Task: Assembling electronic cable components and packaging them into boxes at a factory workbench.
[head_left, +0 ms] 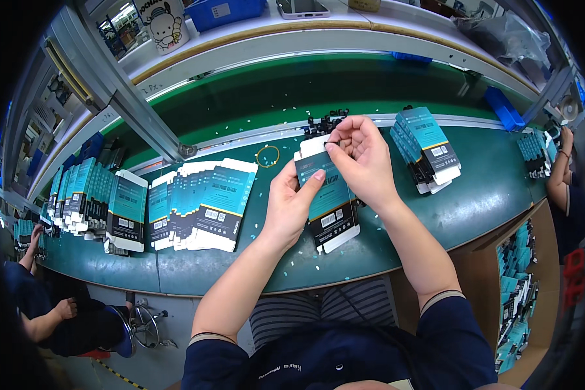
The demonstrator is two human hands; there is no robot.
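A flat teal and black carton (333, 197) with a white flap at its top is held upright over the bench in front of me. My left hand (291, 203) grips its left side, thumb lying across the printed face. At the top flap, my right hand (361, 156) is closed in a pinch of thumb and forefinger. A small dark bit shows at those fingertips, too small to name. Just behind the carton lies a heap of small black plastic pieces (324, 123). Part of the carton's right edge is hidden by my right hand.
Fanned cartons (222, 205) and a long row of them (84, 195) lie to the left. Another stack (429, 143) stands at right. A yellow ring (267, 156) rests on the green bench (266, 260). An open cardboard box (545, 260) holds more cartons. Co-workers sit at both sides.
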